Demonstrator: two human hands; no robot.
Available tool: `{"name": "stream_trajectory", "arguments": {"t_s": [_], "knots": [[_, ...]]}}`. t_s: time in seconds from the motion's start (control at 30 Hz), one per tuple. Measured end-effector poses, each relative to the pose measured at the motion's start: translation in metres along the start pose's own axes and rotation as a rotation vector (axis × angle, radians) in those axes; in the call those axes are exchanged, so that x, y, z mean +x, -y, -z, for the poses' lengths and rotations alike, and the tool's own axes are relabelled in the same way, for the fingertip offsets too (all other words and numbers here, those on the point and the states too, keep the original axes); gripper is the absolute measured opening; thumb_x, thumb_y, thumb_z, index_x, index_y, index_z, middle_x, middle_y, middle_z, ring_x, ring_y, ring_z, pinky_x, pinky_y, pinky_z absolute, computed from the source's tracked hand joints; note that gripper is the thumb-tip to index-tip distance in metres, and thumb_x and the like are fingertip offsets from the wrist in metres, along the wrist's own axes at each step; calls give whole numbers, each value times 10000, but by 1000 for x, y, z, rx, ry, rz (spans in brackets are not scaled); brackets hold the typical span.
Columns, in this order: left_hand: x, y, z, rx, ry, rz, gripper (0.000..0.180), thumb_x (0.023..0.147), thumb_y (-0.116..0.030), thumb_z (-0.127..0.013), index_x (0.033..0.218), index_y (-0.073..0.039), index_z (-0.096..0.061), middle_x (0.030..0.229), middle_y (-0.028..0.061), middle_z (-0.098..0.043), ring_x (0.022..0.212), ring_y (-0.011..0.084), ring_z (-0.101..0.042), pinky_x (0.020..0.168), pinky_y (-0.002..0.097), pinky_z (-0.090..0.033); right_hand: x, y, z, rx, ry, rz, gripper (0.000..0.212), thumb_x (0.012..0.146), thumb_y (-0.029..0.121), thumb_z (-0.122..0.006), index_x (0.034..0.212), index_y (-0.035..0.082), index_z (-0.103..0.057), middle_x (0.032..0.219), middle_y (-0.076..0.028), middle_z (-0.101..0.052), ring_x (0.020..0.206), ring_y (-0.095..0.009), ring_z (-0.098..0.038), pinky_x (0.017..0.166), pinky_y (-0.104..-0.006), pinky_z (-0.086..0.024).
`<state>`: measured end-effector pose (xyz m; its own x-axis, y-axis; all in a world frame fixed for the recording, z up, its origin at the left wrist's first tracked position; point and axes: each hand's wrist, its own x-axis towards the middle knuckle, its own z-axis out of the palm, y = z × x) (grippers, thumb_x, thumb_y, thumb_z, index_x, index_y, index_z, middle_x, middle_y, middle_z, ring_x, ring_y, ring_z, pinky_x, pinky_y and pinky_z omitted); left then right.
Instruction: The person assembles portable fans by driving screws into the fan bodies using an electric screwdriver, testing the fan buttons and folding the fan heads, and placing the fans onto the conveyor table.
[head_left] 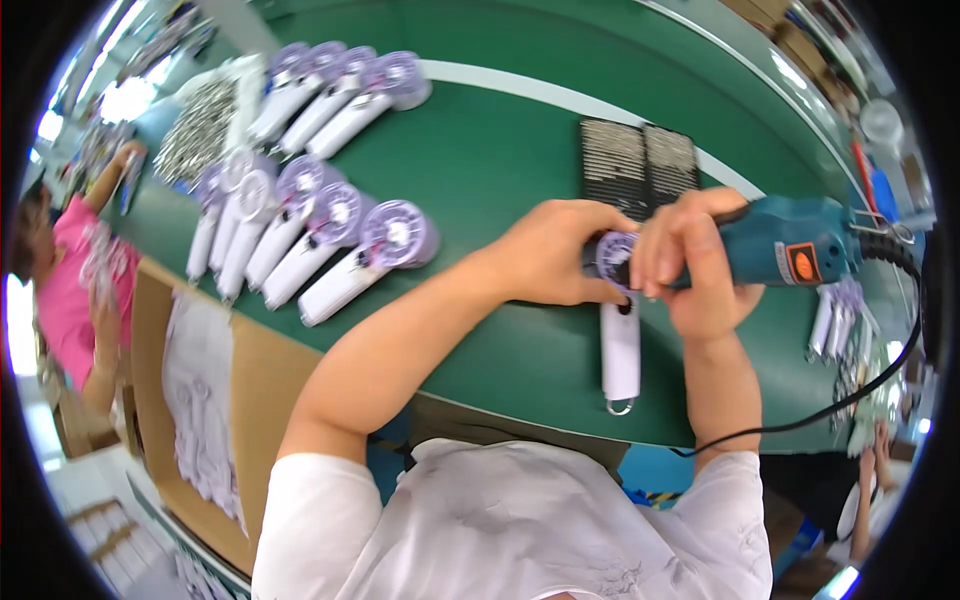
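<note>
Nothing is legible, even the orange tool label (803,263).

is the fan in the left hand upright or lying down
Lying down: the fan has its white handle along the green tabletop, left hand at its purple head.

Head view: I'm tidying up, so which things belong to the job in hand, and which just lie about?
In the job:
handheld fan, in the left hand
teal corded power tool, in the right hand
black trays of small metallic pieces, probably
similar fans at left, probably

Apparently lying about:
heap of silvery parts, upper left
open cardboard box
</note>
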<state>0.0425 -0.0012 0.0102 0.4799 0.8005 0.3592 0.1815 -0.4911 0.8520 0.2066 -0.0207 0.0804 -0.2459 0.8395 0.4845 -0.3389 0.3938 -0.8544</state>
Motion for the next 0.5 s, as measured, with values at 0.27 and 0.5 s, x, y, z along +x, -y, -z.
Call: {"name": "stream_trajectory", "arguments": {"t_s": [0.27,0.5], "knots": [[-4,4,2,-14,14,48,574,578,-289,-930,1045,-42,-704,939,136,-716,862,319,-688,778,388,-552,4,-9,-17,-50,15,-15,91,987,3,-500,899,16,-486,602,-68,-483,424,-139,-444,406,-292,-432],[-3,-2,3,6,29,53,536,599,-269,-924,1016,-33,-685,931,141,-712,865,319,-692,783,388,-548,2,-7,-11,-8,21,-28,87,988,-1,-484,905,26,-482,605,-64,-476,430,-138,-439,403,-294,-428]]}}
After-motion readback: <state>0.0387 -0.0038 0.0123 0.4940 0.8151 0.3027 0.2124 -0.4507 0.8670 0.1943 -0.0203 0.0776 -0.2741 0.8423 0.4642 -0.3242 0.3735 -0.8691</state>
